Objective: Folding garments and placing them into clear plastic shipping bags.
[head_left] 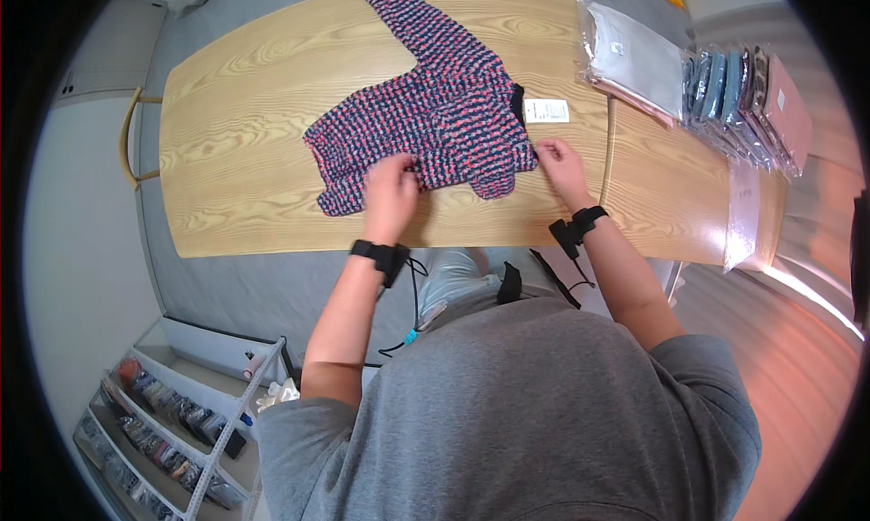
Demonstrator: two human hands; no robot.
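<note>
Left hand (391,195) at knit garment (381,122), navy-and-pink speckled, one sleeve (435,33) outstretched

I see through one fisheye camera, the left of a pair on my head, facing steeply down and forward: my grey T-shirt (544,412) fills the near lower part, my left hand (390,197) and right hand (563,170) sit higher, and the desk (245,159) curves beyond.
</note>
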